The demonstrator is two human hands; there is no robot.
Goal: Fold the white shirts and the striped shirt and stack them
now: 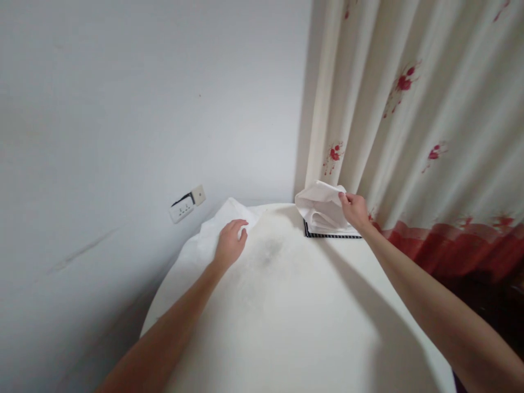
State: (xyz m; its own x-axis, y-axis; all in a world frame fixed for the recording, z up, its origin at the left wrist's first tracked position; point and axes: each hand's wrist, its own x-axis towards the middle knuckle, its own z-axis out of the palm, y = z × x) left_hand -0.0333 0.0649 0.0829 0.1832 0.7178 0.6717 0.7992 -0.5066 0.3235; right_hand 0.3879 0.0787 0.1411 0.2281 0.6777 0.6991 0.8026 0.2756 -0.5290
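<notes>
- The white wall (pixel 123 109) is standing ahead and to your left; the flowered curtain (pixel 376 125) is hanging at your right.
- The white table (pixel 303 327) is spreading beneath your arms, with grey smudges showing near its middle.
- The left white cloth (pixel 210 226) is lying crumpled at the table's far left, beside the wall.
- The raised white cloth (pixel 317 197) is standing partly folded at the far right, near the curtain, its lower part resting over a flat item with striped black edging (pixel 335 236). Lifting gently should avoid dragging that item along.
- Your left hand (pixel 230 243) is hovering over or touching the left cloth, fingers loosely curled, thumb apart; whether they are gripping, you cannot tell from here. Laying them flatter would steady the fabric better.
- Your right hand (pixel 356 210) is pinching the raised cloth's edge between thumb and fingers; a light, even pinch should suit such thin-looking fabric.
</notes>
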